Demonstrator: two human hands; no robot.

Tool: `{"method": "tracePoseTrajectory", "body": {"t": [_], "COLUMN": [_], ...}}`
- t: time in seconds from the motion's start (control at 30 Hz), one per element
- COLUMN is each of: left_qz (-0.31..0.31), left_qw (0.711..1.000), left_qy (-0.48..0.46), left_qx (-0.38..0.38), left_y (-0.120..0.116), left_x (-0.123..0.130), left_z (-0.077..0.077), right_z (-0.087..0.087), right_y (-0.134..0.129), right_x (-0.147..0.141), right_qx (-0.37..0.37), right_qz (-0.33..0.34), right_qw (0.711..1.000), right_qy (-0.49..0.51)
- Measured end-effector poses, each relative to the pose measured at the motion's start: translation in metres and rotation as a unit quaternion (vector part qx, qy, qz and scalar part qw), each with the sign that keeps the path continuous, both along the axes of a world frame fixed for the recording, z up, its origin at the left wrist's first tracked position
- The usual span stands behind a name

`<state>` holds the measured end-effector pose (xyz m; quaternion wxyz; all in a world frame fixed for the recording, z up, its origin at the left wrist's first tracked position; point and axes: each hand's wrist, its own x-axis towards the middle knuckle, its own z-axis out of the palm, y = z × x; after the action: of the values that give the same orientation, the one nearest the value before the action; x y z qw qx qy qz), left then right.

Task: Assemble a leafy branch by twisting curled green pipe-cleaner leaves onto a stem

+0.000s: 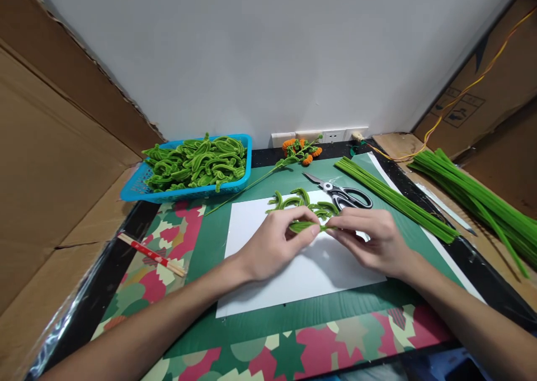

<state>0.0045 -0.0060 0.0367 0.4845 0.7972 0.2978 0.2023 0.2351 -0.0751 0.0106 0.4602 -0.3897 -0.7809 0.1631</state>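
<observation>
Over the white paper [260,280], my left hand [279,244] pinches a folded green pipe-cleaner piece [301,225] between thumb and fingers. My right hand [371,238] has its fingertips closed on the right end of the same piece, close to the left fingertips. Several bent green pieces [293,201] lie just beyond the hands at the paper's top edge. Behind my right hand are scissors [356,198] with black and grey handles, blades partly apart. The fingers hide part of the held piece.
A blue basket [249,163] of green pieces stands back left. An orange flower stem [268,174] lies behind the paper. Green stems [394,199] lie right, with another bundle [482,196] farther out. Wrapped chopsticks [151,253] are left. A wall and cardboard enclose the workspace.
</observation>
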Motion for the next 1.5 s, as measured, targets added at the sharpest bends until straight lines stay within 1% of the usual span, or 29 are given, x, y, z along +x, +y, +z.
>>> {"method": "tracePoseTrajectory", "body": {"t": [0.03, 0.07, 0.1, 0.13, 0.17, 0.3, 0.43, 0.6, 0.77, 0.83, 0.87, 0.9, 0.93, 0.97, 1.0, 1.03, 1.07, 1.13, 1.17, 1.2, 1.23, 1.27, 1.3, 1.33, 1.37, 1.4, 1.43, 1.47, 1.5], "left_qz": [0.023, 0.029, 0.033, 0.035, 0.036, 0.040, 0.027, 0.026, 0.006, 0.017, 0.024, 0.029, 0.027, 0.017, -0.002, -0.028, -0.049, -0.087, -0.100, -0.108, -0.106, -0.097, -0.081, -0.058, -0.037, -0.014, 0.006, 0.011, 0.004], "left_qw": [0.993, 0.977, 0.958, 0.941, 0.930, 0.923, 0.915, 0.936, 0.954, 0.969, 0.979, 0.990, 0.995, 0.994, 0.982, 0.964, 0.941, 0.880, 0.847, 0.819, 0.804, 0.807, 0.829, 0.863, 0.904, 0.941, 0.971, 0.991, 0.999], "left_qy": [-0.018, -0.024, -0.028, -0.032, -0.033, -0.052, -0.071, -0.082, -0.078, -0.081, -0.081, -0.082, -0.085, -0.089, -0.101, -0.111, -0.119, -0.107, -0.102, -0.097, -0.093, -0.090, -0.087, -0.083, -0.074, -0.071, -0.054, -0.038, -0.034], "left_qx": [-0.114, -0.210, -0.284, -0.334, -0.363, -0.379, -0.397, -0.340, -0.289, -0.234, -0.183, -0.114, -0.032, 0.063, 0.158, 0.238, 0.313, 0.454, 0.513, 0.556, 0.577, 0.575, 0.547, 0.494, 0.418, 0.332, 0.232, 0.126, 0.019], "left_y": [0.000, -0.001, 0.000, 0.000, 0.000, -0.002, -0.003, -0.003, -0.008, -0.010, -0.011, -0.011, -0.009, -0.007, -0.005, -0.001, 0.002, 0.009, 0.012, 0.013, 0.013, 0.012, 0.011, 0.008, 0.006, 0.004, 0.002, 0.001, 0.001], "left_x": [0.002, 0.004, 0.005, 0.006, 0.007, 0.008, 0.006, 0.005, 0.005, 0.004, 0.004, 0.003, 0.002, 0.001, 0.000, -0.001, -0.003, -0.006, -0.007, -0.008, -0.008, -0.008, -0.008, -0.006, -0.005, -0.003, -0.002, 0.000, 0.001], "left_z": [0.000, 0.000, -0.001, -0.003, -0.004, -0.006, -0.006, -0.009, -0.010, -0.009, -0.007, -0.006, -0.005, -0.004, -0.004, -0.005, -0.006, -0.009, -0.011, -0.012, -0.013, -0.013, -0.012, -0.011, -0.008, -0.005, -0.002, 0.002, 0.005], "right_z": [-0.003, -0.006, -0.010, -0.012, -0.014, -0.017, -0.015, -0.013, -0.005, -0.001, 0.000, 0.002, 0.002, 0.002, 0.002, 0.001, 0.000, -0.002, -0.003, -0.004, -0.004, -0.004, -0.004, -0.003, -0.003, -0.002, -0.002, -0.003, -0.004], "right_y": [0.000, 0.000, 0.000, 0.001, 0.001, 0.001, 0.000, 0.000, -0.003, -0.004, -0.004, -0.004, -0.003, -0.003, -0.002, -0.001, 0.000, 0.002, 0.002, 0.003, 0.003, 0.003, 0.003, 0.003, 0.003, 0.002, 0.002, 0.002, 0.001], "right_x": [0.001, 0.001, 0.002, 0.002, 0.003, 0.005, 0.003, -0.001, -0.009, -0.013, -0.015, -0.016, -0.018, -0.019, -0.020, -0.021, -0.022, -0.024, -0.024, -0.024, -0.023, -0.022, -0.020, -0.017, -0.015, -0.012, -0.010, -0.009, -0.008], "right_qx": [0.046, 0.077, 0.096, 0.106, 0.110, 0.106, 0.099, 0.100, 0.047, -0.011, -0.060, -0.120, -0.185, -0.248, -0.301, -0.343, -0.374, -0.415, -0.427, -0.431, -0.423, -0.401, -0.363, -0.310, -0.245, -0.173, -0.103, -0.041, 0.009], "right_qz": [-0.004, -0.009, -0.014, -0.018, -0.021, -0.014, 0.003, -0.001, -0.007, -0.019, -0.021, -0.017, -0.008, 0.006, 0.020, 0.035, 0.048, 0.063, 0.066, 0.065, 0.060, 0.050, 0.037, 0.022, 0.007, -0.006, -0.016, -0.023, -0.028], "right_qw": [0.998, 0.996, 0.993, 0.990, 0.988, 0.986, 0.988, 0.989, 0.999, 0.998, 0.994, 0.984, 0.967, 0.943, 0.916, 0.889, 0.866, 0.830, 0.820, 0.818, 0.828, 0.851, 0.882, 0.916, 0.948, 0.973, 0.989, 0.997, 0.999], "right_qy": [-0.030, -0.054, -0.073, -0.088, -0.102, -0.129, -0.120, -0.106, -0.002, 0.050, 0.086, 0.129, 0.176, 0.223, 0.265, 0.300, 0.329, 0.367, 0.376, 0.375, 0.363, 0.337, 0.300, 0.253, 0.202, 0.152, 0.106, 0.068, 0.037]}}
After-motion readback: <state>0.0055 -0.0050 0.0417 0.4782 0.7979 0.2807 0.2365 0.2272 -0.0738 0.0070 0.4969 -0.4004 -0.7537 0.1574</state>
